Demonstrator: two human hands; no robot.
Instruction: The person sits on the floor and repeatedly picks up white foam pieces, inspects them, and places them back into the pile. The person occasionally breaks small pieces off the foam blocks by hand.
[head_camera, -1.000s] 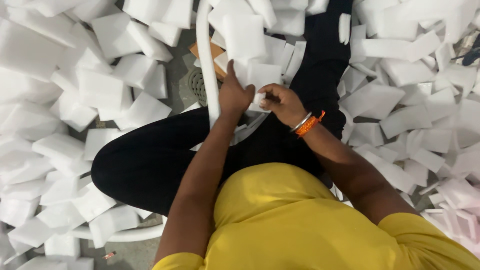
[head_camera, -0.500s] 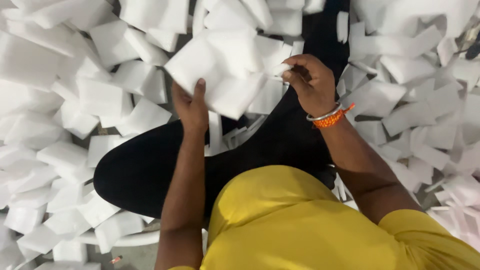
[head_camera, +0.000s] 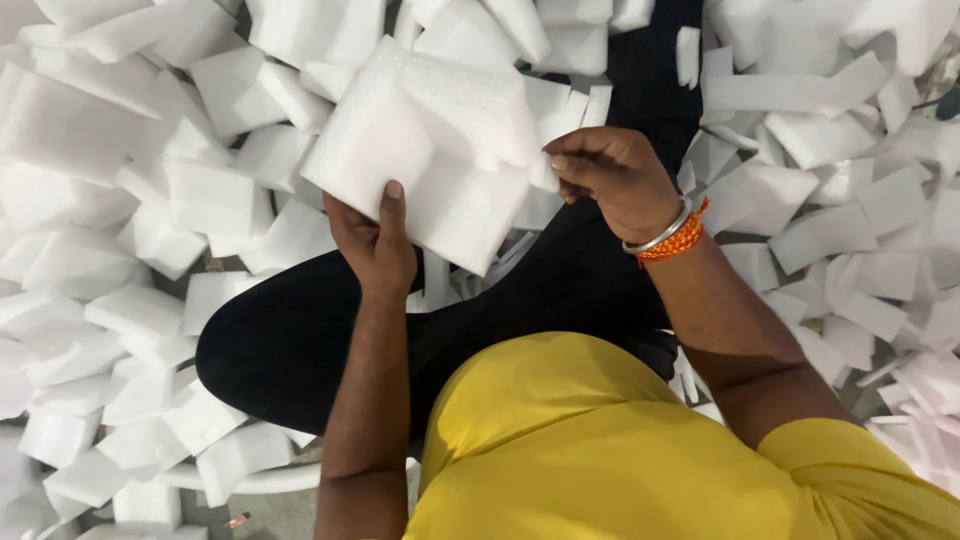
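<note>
I hold up a stack of white foam sheets (head_camera: 425, 150) over my lap. My left hand (head_camera: 375, 240) grips the stack's lower edge, thumb on top. My right hand (head_camera: 612, 180), with a metal bangle and an orange thread at the wrist, pinches the stack's right edge between thumb and fingers. Below the sheets lie my legs in black trousers (head_camera: 300, 340) and my yellow shirt (head_camera: 600, 450). More thin foam strips (head_camera: 480, 275) lie in my lap under the stack.
Loose white foam pieces (head_camera: 120, 200) cover the floor on the left, and more foam pieces (head_camera: 850, 180) on the right. A white curved seat rim (head_camera: 260, 480) shows at the lower left.
Both hands have lifted from my lap, raising a wide stack of foam sheets. The stack now sits a little higher and more spread between the hands than half a second ago.
</note>
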